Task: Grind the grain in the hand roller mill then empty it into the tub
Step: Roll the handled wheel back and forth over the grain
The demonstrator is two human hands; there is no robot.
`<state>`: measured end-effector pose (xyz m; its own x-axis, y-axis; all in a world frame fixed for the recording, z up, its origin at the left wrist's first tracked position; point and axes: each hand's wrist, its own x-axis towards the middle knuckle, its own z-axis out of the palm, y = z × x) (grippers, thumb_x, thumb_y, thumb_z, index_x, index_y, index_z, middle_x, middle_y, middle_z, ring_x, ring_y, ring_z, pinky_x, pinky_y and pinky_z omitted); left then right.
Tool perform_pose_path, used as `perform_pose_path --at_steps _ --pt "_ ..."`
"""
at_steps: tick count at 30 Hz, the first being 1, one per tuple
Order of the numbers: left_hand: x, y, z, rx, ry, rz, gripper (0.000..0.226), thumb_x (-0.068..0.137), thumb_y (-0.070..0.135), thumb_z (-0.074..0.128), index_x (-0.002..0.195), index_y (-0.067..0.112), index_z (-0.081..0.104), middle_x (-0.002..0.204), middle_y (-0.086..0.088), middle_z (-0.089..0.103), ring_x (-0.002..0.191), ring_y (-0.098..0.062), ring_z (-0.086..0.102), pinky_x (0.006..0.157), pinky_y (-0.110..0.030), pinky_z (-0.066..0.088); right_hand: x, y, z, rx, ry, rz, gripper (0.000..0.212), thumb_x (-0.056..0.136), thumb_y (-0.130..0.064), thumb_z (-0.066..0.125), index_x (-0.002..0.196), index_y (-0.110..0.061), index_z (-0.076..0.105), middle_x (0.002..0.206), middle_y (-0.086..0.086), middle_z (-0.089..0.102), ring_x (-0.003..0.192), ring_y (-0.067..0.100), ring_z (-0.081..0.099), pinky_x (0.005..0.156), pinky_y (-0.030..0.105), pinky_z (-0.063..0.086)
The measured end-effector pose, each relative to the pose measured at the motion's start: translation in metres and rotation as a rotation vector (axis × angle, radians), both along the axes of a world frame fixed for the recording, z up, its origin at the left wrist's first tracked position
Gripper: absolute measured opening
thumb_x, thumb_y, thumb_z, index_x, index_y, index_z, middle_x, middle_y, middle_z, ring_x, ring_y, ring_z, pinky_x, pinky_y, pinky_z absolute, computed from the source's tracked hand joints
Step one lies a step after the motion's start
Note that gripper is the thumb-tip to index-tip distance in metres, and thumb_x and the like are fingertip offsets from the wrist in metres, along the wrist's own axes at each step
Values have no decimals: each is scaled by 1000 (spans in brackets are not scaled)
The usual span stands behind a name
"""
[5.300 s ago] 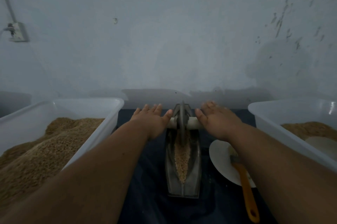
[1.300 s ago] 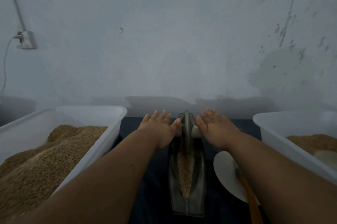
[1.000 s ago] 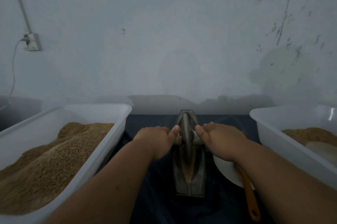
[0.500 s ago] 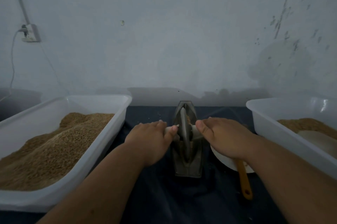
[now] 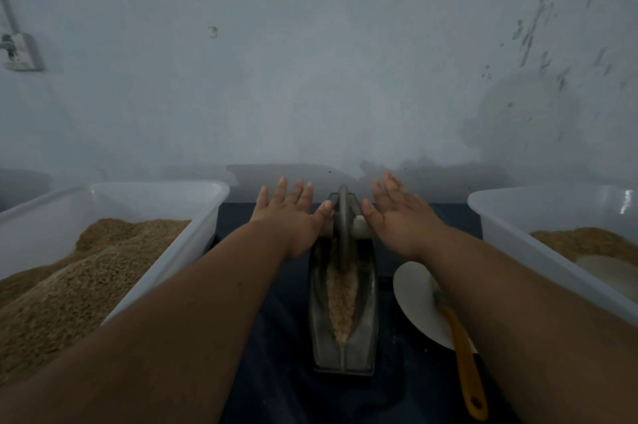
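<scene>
A narrow boat-shaped metal trough [image 5: 366, 330] lies lengthwise on the dark table in front of me, with a strip of pale crushed grain [image 5: 341, 299] along its middle. A metal grinding wheel [image 5: 343, 223] stands at the trough's far end on a pale cross handle [image 5: 360, 228]. My left hand [image 5: 288, 216] presses its palm on the handle's left end, fingers straight and spread. My right hand [image 5: 398, 216] presses the right end the same way. A white tub [image 5: 504, 216] with ground grain stands at the right.
A large white tub [image 5: 210, 213] heaped with brown grain [image 5: 69, 285] fills the left side. A white plate [image 5: 414, 302] with an orange-handled brush [image 5: 466, 365] lies between the trough and the right tub. The wall stands just behind.
Both hands have pushed the wheel from the trough's middle to its far end, and their fingers have straightened out from a curled hold on the handle.
</scene>
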<state>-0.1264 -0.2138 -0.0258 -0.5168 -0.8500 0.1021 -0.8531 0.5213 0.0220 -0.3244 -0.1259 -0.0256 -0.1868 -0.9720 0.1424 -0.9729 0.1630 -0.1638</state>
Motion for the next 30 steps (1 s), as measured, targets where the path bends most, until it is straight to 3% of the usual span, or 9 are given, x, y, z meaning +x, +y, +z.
perform_pose_path --at_steps 3,7,11,15,18,20,23,27,30 --pt "8 7 -3 38 -5 -30 72 96 63 0 157 23 -5 164 2 -8 150 -23 -12 121 -46 -6 4 7 1 23 4 34 76 98 -63 5 160 -18 8 167 4 -4 153 16 -2 124 41 7" --pt "22 29 -3 49 -6 -89 71 98 60 5 157 21 8 164 -1 9 151 -23 6 120 -44 5 18 32 8 71 -3 69 76 97 -66 7 149 -24 42 161 4 29 148 21 27 117 47 26" --pt "39 63 -4 -22 12 -98 79 95 66 3 156 17 17 162 -3 21 149 -22 18 119 -43 13 33 71 11 56 15 73 75 91 -74 6 110 -26 60 120 2 62 110 23 58 93 44 46" --pt "60 97 -5 -69 31 -131 109 72 78 -20 154 20 22 160 -1 27 146 -20 25 118 -41 19 47 105 10 -54 98 147 73 84 -78 -5 91 -30 51 100 -4 61 108 21 59 90 43 48" --pt "71 111 -7 -119 49 -129 118 66 81 -27 153 21 25 157 0 33 143 -18 31 117 -40 23 52 116 13 -67 98 159 85 84 -75 -8 112 -28 57 121 -1 62 126 21 52 103 45 43" --pt "73 113 -7 -118 67 -126 117 66 82 -25 152 22 26 155 0 36 141 -18 34 116 -39 26 53 118 17 -48 67 154 96 80 -75 -10 127 -23 54 138 4 56 139 22 41 108 45 38" --pt "70 108 -7 -83 83 -124 115 67 81 -21 152 21 28 155 0 38 140 -19 36 115 -40 28 52 111 18 -29 45 177 96 75 -77 -13 117 -26 57 139 3 56 145 19 33 109 44 37" --pt "56 90 -8 -75 18 -110 94 84 74 -6 154 19 22 159 -3 28 145 -22 28 117 -43 24 42 89 13 -11 21 145 100 72 -81 -12 118 -29 61 131 2 61 129 20 50 102 42 42" --pt "38 67 -5 -102 -14 -75 87 89 71 1 149 18 34 154 -6 37 140 -26 36 111 -45 28 26 63 6 15 -59 92 82 90 -73 3 133 -29 56 143 2 53 130 23 49 105 43 40"
